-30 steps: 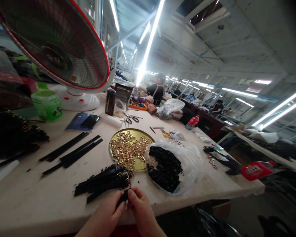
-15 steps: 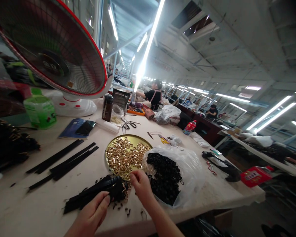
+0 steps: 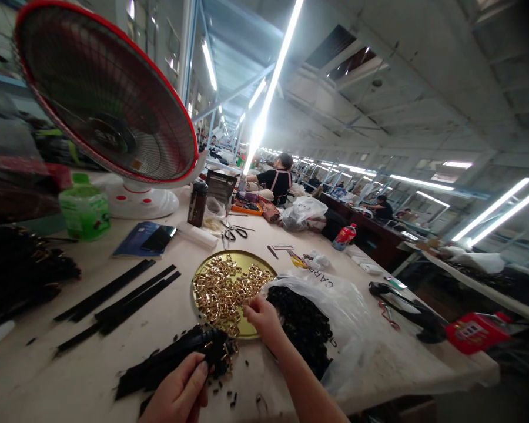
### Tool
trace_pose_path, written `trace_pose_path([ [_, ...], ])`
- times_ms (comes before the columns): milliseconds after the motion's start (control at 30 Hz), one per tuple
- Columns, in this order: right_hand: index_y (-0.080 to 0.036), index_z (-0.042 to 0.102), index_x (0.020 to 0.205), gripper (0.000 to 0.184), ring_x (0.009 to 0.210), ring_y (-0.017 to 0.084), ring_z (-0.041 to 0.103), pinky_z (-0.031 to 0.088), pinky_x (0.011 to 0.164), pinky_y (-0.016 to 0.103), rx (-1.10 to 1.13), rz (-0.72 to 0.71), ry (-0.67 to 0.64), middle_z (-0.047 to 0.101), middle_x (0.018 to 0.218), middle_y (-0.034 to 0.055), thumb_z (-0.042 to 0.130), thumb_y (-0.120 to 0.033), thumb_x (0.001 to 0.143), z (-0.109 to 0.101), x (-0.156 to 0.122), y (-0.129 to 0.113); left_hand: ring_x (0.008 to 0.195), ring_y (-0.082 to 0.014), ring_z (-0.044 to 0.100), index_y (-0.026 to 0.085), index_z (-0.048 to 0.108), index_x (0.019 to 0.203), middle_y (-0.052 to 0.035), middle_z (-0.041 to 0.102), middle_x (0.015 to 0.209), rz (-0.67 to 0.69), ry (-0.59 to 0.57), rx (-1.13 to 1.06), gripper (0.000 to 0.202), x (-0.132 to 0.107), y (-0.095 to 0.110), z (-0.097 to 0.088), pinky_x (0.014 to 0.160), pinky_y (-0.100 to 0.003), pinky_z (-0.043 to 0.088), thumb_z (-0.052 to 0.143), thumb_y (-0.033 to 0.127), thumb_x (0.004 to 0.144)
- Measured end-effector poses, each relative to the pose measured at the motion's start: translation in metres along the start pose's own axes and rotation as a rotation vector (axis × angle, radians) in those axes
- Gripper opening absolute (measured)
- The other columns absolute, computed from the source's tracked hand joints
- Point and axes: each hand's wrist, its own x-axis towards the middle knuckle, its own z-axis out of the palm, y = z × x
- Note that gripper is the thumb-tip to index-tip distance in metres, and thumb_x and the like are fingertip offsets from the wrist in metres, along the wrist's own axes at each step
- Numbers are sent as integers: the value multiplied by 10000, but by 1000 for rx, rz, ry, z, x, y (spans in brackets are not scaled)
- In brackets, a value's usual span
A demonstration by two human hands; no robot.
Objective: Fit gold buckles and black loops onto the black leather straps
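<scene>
My left hand [image 3: 183, 390] is closed, thumb against fingers, on a black strap [image 3: 145, 404] whose end shows beside the wrist; the rest is hidden by the hand. Just beyond it lies a bundle of black straps [image 3: 158, 363] with small gold metal pieces at its right end. My right hand [image 3: 264, 317] is pinched at the right edge of a round gold tray [image 3: 249, 333]; anything between its fingertips is too small to make out. Small gold metal fittings [image 3: 220, 288] are heaped on the tray. Right of it, a clear plastic bag [image 3: 352, 317] holds many small black pieces [image 3: 304, 323].
A red-rimmed fan [image 3: 110, 100] stands at the back left, near a green jug [image 3: 83, 208]. Loose black straps [image 3: 136, 305] lie left of the tray. Scissors [image 3: 235, 231], a phone [image 3: 158, 238] and a red bottle [image 3: 344, 237] sit farther back. A person [image 3: 278, 182] works beyond.
My right hand has moved up and away from the strap bundle to the tray's right edge. My left hand stays closed, slightly lower and to the right. The view has shifted a little.
</scene>
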Motion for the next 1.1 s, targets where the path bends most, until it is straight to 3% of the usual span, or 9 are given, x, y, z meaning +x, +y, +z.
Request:
trace_pose_path([
  [100,-161,512,757,166,588,112,527,401,561,218,328,7,-99,584,679,9,466,-305,826,-2,-42,-23,322,-43,357,182,482,736,75,501,486,15,8,-75,449,1,7,3,366,-160,252,427,628,719],
  [167,-161,508,729,185,553,85,487,388,559,209,960,111,-230,561,670,-5,565,-335,763,3,-74,-39,316,-40,337,179,488,786,85,485,491,17,18,-108,437,1,10,4,352,-160,227,447,608,712],
  [267,-154,508,657,276,480,56,425,332,504,187,1400,266,-343,500,572,-41,723,-321,613,16,-108,-54,311,-42,298,181,492,755,105,425,464,3,1,-41,386,1,11,2,336,-167,197,480,563,700],
  [367,-160,530,694,283,475,66,429,315,495,196,1348,247,-340,498,554,-47,744,-312,589,26,-122,-56,345,-62,323,190,475,654,105,391,437,-2,-40,118,306,-3,10,-2,361,-180,242,491,492,703],
  [500,-181,576,854,283,574,96,471,342,551,215,1028,33,-207,533,652,-37,713,-237,614,25,-124,-47,482,-116,449,188,508,643,68,465,498,45,-50,283,235,-8,10,-8,460,-205,341,487,408,723],
  [633,-172,634,793,134,579,104,472,343,544,219,838,-42,-203,551,635,-27,657,-225,672,24,-127,-40,578,-142,507,187,529,650,41,538,589,127,-67,322,220,-8,9,-9,531,-215,374,492,388,730],
  [800,-165,665,810,259,489,80,477,381,494,208,1209,229,-112,577,590,-28,739,-295,599,21,-125,-47,357,-96,327,202,478,683,102,362,417,9,-93,211,381,-8,4,-5,384,-203,261,329,536,789],
  [900,-160,671,812,350,497,49,503,418,498,168,1503,447,-48,635,697,-3,804,-266,507,12,-122,-54,374,-98,314,197,506,721,108,319,412,13,-114,253,392,-13,2,-3,404,-201,260,302,522,804],
  [1100,-156,670,827,414,495,30,515,434,497,139,1689,646,-208,642,693,2,837,-227,455,11,-130,-56,672,-156,543,207,561,735,11,598,695,130,-220,441,318,-22,12,-6,617,-219,379,347,422,829],
])
